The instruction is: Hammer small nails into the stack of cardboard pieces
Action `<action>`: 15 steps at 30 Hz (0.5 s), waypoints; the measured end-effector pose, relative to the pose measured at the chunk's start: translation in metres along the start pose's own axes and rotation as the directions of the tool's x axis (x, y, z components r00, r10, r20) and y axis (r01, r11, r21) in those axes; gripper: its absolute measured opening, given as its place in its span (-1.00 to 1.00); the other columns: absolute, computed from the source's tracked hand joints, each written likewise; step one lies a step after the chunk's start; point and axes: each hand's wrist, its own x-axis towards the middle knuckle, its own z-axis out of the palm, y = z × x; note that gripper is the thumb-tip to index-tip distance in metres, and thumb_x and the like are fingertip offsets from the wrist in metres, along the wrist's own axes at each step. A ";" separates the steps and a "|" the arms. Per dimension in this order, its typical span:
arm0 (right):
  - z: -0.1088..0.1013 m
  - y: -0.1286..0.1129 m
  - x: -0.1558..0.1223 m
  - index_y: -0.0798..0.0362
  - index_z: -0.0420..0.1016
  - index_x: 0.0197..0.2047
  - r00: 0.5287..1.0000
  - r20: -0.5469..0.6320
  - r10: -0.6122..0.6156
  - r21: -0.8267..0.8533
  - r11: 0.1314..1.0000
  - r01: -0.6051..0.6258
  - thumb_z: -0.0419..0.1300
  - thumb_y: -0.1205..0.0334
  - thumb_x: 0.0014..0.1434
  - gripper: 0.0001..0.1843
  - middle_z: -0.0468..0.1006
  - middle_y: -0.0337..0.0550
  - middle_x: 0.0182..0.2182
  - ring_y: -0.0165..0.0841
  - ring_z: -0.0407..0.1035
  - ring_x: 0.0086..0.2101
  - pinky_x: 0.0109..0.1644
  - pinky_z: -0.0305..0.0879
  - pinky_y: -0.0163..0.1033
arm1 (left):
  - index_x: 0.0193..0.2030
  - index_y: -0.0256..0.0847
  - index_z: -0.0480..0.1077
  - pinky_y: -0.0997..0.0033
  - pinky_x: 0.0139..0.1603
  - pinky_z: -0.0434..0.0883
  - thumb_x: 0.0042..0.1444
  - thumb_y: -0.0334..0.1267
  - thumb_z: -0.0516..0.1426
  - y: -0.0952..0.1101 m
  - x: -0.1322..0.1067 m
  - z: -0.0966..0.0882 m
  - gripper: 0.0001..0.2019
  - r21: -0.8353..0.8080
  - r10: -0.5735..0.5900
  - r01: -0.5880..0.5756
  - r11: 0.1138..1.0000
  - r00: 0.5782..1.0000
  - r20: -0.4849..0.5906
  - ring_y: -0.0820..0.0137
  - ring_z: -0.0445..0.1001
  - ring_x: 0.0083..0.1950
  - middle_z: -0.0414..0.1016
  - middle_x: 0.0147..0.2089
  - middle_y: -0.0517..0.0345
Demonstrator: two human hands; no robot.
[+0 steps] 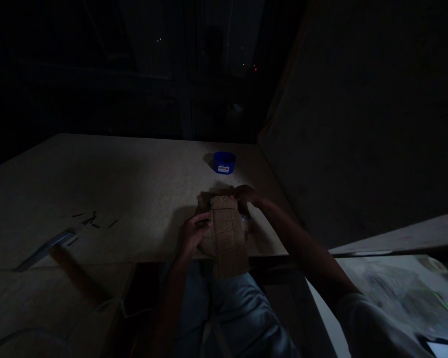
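Note:
A worn piece of brown cardboard (pixel 229 236) hangs partly over the table's near edge, its top end folded into a flap. Small dark marks dot its face. My left hand (pixel 192 231) is closed on its left edge, thumb and fingers close together. At the top right corner my right hand (pixel 245 193) pinches the cardboard near the folded flap. More torn brown cardboard (pixel 204 199) lies behind and beneath this piece. Something small and pale shows at the right side, too dim to make out.
A blue plastic tub (pixel 224 163) with a white label stands beyond my hands. Several thin dark sticks or nails (pixel 89 219) lie scattered left, near a long grey metal strip (pixel 47 248). A dark wall (pixel 358 124) borders the table (pixel 142 174). Clear plastic (pixel 406 293) lies at lower right.

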 end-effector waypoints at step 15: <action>-0.023 -0.012 0.037 0.17 0.52 -0.24 0.936 0.152 0.317 0.189 0.921 -0.342 0.36 0.19 0.22 -0.79 0.55 -0.11 -0.35 -0.34 0.48 -0.36 -0.24 0.52 -0.18 | -0.07 -0.27 0.60 0.17 0.05 0.46 -0.29 -0.08 0.43 0.027 0.010 -0.007 -0.43 -0.117 -0.004 0.013 0.993 0.997 0.074 0.10 0.58 0.00 0.67 -0.04 -0.09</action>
